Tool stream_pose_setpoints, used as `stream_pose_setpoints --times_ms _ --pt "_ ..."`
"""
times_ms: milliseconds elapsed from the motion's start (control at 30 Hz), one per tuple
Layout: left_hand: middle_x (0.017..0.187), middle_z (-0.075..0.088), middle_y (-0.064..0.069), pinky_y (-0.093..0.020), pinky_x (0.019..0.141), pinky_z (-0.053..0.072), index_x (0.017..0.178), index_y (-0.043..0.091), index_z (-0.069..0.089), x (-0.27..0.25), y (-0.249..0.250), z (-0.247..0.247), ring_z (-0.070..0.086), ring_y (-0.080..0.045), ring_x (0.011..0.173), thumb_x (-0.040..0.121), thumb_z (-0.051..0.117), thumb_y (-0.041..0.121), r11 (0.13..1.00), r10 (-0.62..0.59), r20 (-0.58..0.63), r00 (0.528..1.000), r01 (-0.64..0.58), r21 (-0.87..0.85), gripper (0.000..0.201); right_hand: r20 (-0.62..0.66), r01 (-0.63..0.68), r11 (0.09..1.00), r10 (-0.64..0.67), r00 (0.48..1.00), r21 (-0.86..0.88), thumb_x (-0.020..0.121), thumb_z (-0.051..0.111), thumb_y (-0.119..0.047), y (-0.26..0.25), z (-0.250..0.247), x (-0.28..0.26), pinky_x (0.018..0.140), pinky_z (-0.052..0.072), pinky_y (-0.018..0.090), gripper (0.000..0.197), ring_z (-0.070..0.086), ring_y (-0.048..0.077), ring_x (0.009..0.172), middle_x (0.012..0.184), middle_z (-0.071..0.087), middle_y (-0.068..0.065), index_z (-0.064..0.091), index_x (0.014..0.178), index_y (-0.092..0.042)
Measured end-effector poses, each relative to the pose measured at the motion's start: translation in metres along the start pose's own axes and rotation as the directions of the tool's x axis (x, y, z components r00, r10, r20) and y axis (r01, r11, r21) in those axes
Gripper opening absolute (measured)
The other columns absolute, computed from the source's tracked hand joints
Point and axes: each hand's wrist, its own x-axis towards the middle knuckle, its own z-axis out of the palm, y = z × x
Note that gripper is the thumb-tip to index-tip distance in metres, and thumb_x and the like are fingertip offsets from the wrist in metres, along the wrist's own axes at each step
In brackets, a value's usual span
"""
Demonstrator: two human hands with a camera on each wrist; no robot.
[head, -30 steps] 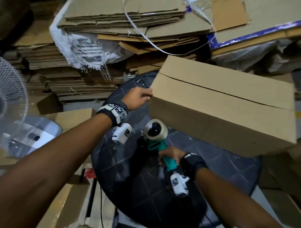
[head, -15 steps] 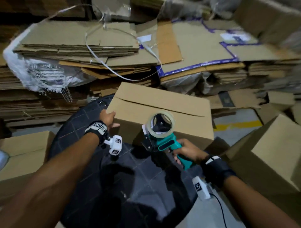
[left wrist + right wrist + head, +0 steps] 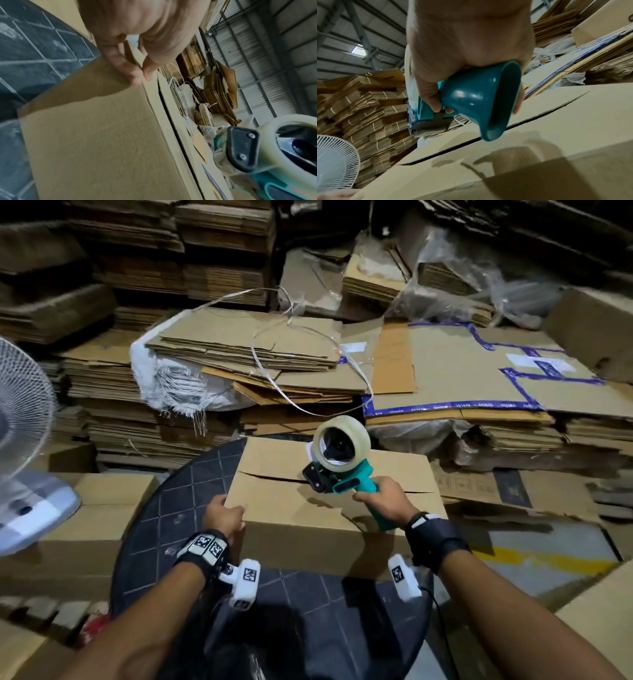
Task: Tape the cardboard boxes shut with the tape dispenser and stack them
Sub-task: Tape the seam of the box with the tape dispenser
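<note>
Right hand (image 3: pixel 383 498) holds tape dispenser (image 3: pixel 337 465) above box (image 3: pixel 308 525).

No text can be read; the print on the blue tape (image 3: pixel 455 405) is blurred.

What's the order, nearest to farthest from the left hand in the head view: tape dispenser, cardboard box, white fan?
1. Cardboard box: gripped at its near-left corner by the left hand.
2. Tape dispenser: to the right, over the box's top seam.
3. White fan: far left edge, beyond the round table.
</note>
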Motion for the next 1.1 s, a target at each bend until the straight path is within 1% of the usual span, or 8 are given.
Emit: stream_pose_setpoints --times_ms 233,400,600,800,900,967,1033,1100 --pt "0.129 0.065 -0.017 -0.040 0.099 0.045 0.127 0.008 0.062 -0.023 -0.003 -0.030 0.058 -0.038 0.119 0.090 0.072 0.036 0.899 0.121 0.061 0.991 -0.136 0.416 0.048 -0.247 -0.277 0.930 0.218 0.944 -0.240 0.083 0.061 -0.062 0.055 -0.030 0.004 0.110 0.031 0.061 0.062 0.042 0.036 0.127 0.136 0.049 0.010 0.062 0.129 -0.020" --pt "0.135 0.062 -0.012 -0.033 0.095 0.042 0.138 0.008 0.055 -0.033 -0.008 -0.027 0.057 -0.028 0.119 0.095 0.066 0.014 0.956 0.205 0.143 0.968 -0.230 0.183 0.045 -0.136 -0.418 0.907 0.421 0.897 0.053 0.047 0.056 -0.074 0.095 -0.029 0.004 0.095 0.051 0.051 0.089 0.059 0.036 0.101 0.110 0.062 0.013 0.062 0.112 -0.014" --pt "0.147 0.050 -0.016 -0.040 0.108 0.037 0.149 0.003 0.039 -0.027 -0.025 -0.042 0.050 -0.032 0.131 0.099 0.061 0.015 0.949 0.229 0.113 0.967 -0.247 0.194 0.057 -0.110 -0.399 0.903 0.418 0.902 0.161 0.079 0.071 -0.052 0.081 -0.029 -0.034 0.090 0.056 0.048 0.048 0.066 0.031 0.092 0.105 0.070 0.014 0.064 0.104 -0.011" --pt "0.157 0.035 -0.018 -0.045 0.115 0.030 0.156 0.004 0.026 0.004 -0.015 -0.075 0.038 -0.037 0.142 0.096 0.065 0.013 0.896 0.187 0.171 0.967 -0.239 0.375 0.073 -0.067 -0.331 0.940 0.336 0.939 0.081 0.084 0.071 -0.047 0.044 -0.009 -0.069 0.088 0.057 0.046 0.031 0.066 0.025 0.092 0.099 0.067 0.005 0.056 0.094 -0.022" --pt "0.149 0.042 -0.026 -0.051 0.111 0.036 0.154 0.009 0.032 0.014 0.003 -0.077 0.041 -0.044 0.134 0.093 0.068 0.021 0.749 0.262 0.099 0.960 -0.267 0.606 0.072 -0.114 -0.230 0.973 0.230 0.966 0.009 0.081 0.073 -0.050 0.019 -0.001 -0.065 0.083 0.058 0.042 0.034 0.066 0.019 0.089 0.096 0.067 0.000 0.056 0.099 -0.026" --pt "0.138 0.052 -0.025 -0.045 0.101 0.043 0.143 0.007 0.047 0.009 0.026 -0.068 0.053 -0.037 0.121 0.094 0.067 0.020 0.748 0.371 0.123 0.920 -0.375 0.547 0.055 -0.132 -0.128 0.990 0.134 0.982 0.057 0.081 0.077 -0.038 -0.004 0.004 -0.058 0.075 0.055 0.034 0.040 0.064 0.017 0.088 0.099 0.066 0.002 0.057 0.108 -0.017" --pt "0.126 0.060 -0.026 -0.040 0.086 0.052 0.129 0.006 0.057 -0.013 0.056 -0.055 0.062 -0.029 0.100 0.099 0.061 0.023 0.877 0.338 0.321 0.885 -0.419 0.234 0.034 -0.084 -0.022 0.993 0.032 0.996 0.120 0.084 0.076 -0.028 -0.032 0.009 -0.053 0.065 0.048 0.026 0.032 0.062 0.016 0.082 0.094 0.066 0.003 0.059 0.106 -0.012" --pt "0.124 0.060 -0.029 -0.044 0.082 0.058 0.127 0.008 0.054 -0.035 0.083 -0.045 0.068 -0.036 0.097 0.104 0.048 0.037 0.986 0.155 0.617 0.772 -0.079 -0.149 0.038 0.010 0.073 0.977 -0.077 0.997 0.199 0.087 0.073 -0.021 -0.059 0.016 -0.048 0.065 0.047 0.025 0.019 0.062 0.014 0.077 0.086 0.066 0.002 0.062 0.099 -0.013"
